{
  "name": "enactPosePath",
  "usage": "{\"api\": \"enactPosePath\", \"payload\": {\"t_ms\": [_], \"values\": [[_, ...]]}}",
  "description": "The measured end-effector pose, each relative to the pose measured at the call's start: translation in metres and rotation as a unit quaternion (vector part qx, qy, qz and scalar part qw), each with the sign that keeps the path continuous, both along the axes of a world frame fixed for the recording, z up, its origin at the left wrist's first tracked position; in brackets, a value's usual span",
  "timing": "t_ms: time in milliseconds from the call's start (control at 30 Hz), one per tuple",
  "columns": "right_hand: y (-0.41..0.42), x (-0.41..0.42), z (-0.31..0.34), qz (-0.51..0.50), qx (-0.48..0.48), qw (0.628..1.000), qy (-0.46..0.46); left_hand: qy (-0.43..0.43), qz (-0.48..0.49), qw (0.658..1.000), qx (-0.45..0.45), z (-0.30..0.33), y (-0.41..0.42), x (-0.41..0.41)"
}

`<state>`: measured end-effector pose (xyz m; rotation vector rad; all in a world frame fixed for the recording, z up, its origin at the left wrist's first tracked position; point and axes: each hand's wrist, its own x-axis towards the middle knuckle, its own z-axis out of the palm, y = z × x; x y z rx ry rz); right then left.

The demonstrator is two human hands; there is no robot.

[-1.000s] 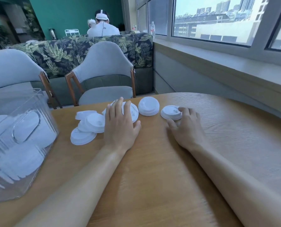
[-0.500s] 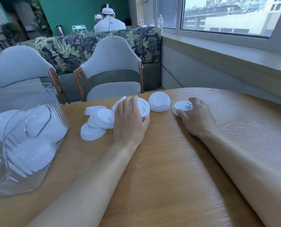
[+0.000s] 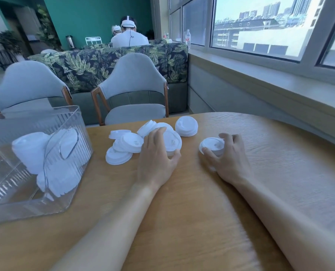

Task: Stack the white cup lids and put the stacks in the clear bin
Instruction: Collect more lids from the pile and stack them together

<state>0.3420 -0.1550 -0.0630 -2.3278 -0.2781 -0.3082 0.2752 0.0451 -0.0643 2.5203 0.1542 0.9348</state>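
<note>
The wooden surface (image 3: 201, 202) filled the lower frame. At the left edge of the frame stood the clear bin (image 3: 45, 198), ribbed and see-through, already holding stacks of white lids (image 3: 32, 151). Loose lids in a pile (image 3: 123, 145) lay overlapping at the centre of the frame, with a short stack (image 3: 186, 126) just beyond them toward the upper centre.

The left hand (image 3: 155, 163) lay over a lid (image 3: 172, 141) at the pile's right edge, fingers curled across its top and thumb against its near rim, gripping it. The right hand (image 3: 229, 159), right of centre, pinched a small stack of lids (image 3: 212, 146) between thumb and curled fingers at the rim.

These lids looked thin, light and slightly flexible, probably slick plastic; they would likely slide on the wood rather than lift cleanly. The rim seemed the sound place to hold, thumb opposite fingers, since squeezing the raised dome could buckle it. Stacks would need a grip around the sides, as nested lids might slip apart.
</note>
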Motion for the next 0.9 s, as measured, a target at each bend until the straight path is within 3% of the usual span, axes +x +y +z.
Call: {"api": "enactPosePath", "payload": {"t_ms": [367,533,900], "values": [[-0.006,-0.107,0.001,0.066,-0.058,0.996,0.01,0.072,-0.039,0.986,-0.145,0.003,-0.005,-0.074],[-0.007,-0.145,-0.002,0.093,-0.088,0.991,-0.031,0.082,-0.027,0.968,-0.235,0.002,0.002,-0.097],[-0.006,-0.162,-0.002,0.118,-0.089,0.989,-0.009,0.118,-0.031,0.971,-0.207,0.0,0.001,-0.13]]}}
